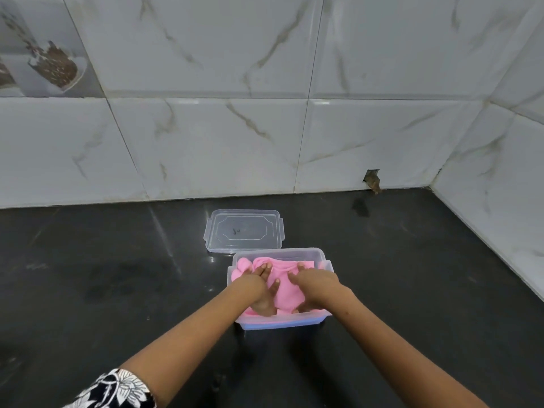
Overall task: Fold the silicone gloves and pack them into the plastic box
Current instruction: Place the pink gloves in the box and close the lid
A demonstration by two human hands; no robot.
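A clear plastic box (312, 253) stands on the black counter, a little right of centre. Pink silicone gloves (284, 285) lie folded inside it and fill it up to the rim. My left hand (255, 285) lies flat on the left part of the pink gloves, fingers spread and pointing away from me. On the right part my right hand (316, 285) presses down the same way. Both palms rest on top of the gloves; neither hand grips them. A blue edge shows at the box's near bottom.
The box's clear lid (244, 231) lies flat on the counter just behind the box, to its left. A tiled wall rises behind the lid and along the right side. A small hole (372, 181) sits at the wall's base.
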